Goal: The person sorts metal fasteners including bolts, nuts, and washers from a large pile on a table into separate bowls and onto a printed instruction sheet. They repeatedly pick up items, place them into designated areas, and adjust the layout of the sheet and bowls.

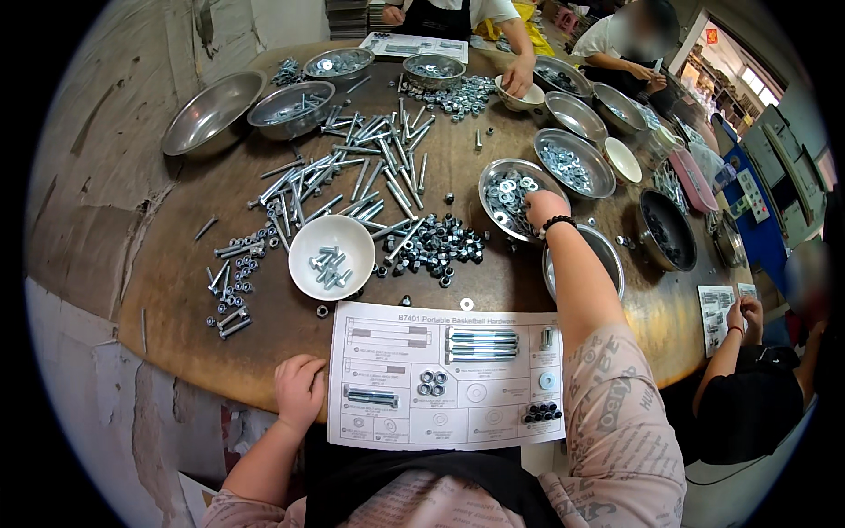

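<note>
My right hand (544, 209) reaches into a metal bowl (487, 195) of silver washers, fingers bent down among them; what they pinch is hidden. By the table's front edge my left hand (299, 390) rests with curled fingers and nothing visible in it, beside a printed parts sheet (458, 421). On that sheet lie long bolts (482, 345), shorter bolts (371, 396), silver nuts (431, 383), black-capped nuts (542, 412) and a washer (547, 380). A loose washer (466, 304) sits just beyond the sheet.
A white bowl (302, 273) of short bolts stands beyond the sheet, near piles of black-capped nuts (440, 248) and long bolts (387, 163). Metal bowls (211, 114) line the far side. Across the table a co-worker's hand (518, 77) dips into a small bowl (519, 102). Others work at right.
</note>
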A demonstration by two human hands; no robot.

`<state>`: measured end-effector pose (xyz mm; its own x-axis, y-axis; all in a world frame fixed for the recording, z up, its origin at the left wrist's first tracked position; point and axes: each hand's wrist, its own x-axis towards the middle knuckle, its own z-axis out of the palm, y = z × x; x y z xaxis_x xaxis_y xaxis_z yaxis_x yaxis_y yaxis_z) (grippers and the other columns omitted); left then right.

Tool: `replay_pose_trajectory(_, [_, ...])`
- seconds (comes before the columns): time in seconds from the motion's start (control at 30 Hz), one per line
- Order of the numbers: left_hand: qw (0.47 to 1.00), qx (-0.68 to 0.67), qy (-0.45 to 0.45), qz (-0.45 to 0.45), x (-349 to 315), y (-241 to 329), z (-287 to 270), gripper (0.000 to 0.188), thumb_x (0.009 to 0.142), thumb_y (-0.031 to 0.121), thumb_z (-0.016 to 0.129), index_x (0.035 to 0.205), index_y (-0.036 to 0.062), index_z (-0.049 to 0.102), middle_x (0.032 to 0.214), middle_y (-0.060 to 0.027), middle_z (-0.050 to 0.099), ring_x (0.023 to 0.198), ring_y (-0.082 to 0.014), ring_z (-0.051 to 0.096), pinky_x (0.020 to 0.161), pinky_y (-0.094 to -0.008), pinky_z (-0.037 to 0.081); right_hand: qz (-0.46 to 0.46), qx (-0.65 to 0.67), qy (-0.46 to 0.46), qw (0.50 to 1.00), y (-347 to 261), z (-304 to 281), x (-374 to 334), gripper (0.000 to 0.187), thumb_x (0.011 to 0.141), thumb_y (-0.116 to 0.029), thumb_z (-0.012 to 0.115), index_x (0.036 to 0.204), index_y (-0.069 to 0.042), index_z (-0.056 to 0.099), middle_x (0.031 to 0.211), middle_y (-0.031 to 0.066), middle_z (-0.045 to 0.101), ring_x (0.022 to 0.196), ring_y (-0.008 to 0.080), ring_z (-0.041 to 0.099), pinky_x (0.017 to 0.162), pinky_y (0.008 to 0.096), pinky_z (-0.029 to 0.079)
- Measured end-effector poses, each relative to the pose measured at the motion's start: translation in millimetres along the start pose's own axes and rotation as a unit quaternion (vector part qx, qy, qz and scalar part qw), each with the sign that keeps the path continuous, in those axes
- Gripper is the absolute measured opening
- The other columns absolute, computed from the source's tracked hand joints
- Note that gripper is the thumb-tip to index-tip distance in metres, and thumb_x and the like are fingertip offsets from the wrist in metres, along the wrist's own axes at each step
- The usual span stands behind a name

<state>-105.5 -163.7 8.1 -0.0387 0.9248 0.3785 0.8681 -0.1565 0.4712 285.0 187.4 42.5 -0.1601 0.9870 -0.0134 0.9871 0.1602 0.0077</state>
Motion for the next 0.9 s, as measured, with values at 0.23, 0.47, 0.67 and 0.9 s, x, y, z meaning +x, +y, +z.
replay_pose_trajectory(0.23, [1.000, -0.007, 0.012, 0.002, -1, 1, 2, 0.016, 0.069, 0.005, 0.058, 0.085, 0.0054, 0.062, 0.088, -0.0082, 0.057, 0.083, -0.0271, 0.053, 0.076, -0.0377, 0.039, 0.147, 0.617, 0.060, 0.771, 6, -13, -10, 0.025, 0.078, -0.007, 0.058, 0.103, 0.000, 0.057, 0.088, 0.0059, 0.060, 0.075, 0.0148, 0.060, 0.061, 0.0241, 0.050])
replay_pose_trajectory(0.47, [1.000, -0.019, 0.018, 0.009, -4, -4, 3, 0.016, 0.070, 0.004, 0.058, 0.086, 0.0047, 0.061, 0.089, -0.0102, 0.057, 0.084, -0.0286, 0.053, 0.076, -0.0384, 0.040, 0.101, 0.955, 0.057, 0.273, -38, -45, -74, 0.022, 0.086, -0.005, 0.049, 0.107, 0.001, 0.047, 0.092, 0.0123, 0.053, 0.083, 0.0241, 0.057, 0.074, 0.0338, 0.053])
replay_pose_trajectory(0.67, [0.996, -0.078, 0.052, 0.005, 2, 2, -2, 0.019, 0.071, 0.002, 0.060, 0.090, 0.0024, 0.060, 0.092, -0.0130, 0.057, 0.086, -0.0298, 0.054, 0.077, -0.0374, 0.042, 0.031, 0.986, -0.065, 0.151, -81, -24, -143, 0.016, 0.088, -0.005, 0.045, 0.103, 0.000, 0.049, 0.081, 0.0078, 0.050, 0.072, 0.0160, 0.049, 0.061, 0.0266, 0.046])
replay_pose_trajectory(0.9, [0.960, -0.222, -0.041, 0.167, 68, 113, -27, 0.042, 0.065, 0.005, 0.068, 0.105, 0.0013, 0.055, 0.105, -0.0140, 0.054, 0.092, -0.0283, 0.053, 0.081, -0.0351, 0.043, 0.106, 0.957, -0.141, 0.232, -138, -67, -248, 0.038, 0.094, -0.038, 0.037, 0.110, -0.005, 0.045, 0.084, 0.0049, 0.049, 0.075, 0.0167, 0.049, 0.078, 0.0342, 0.046])
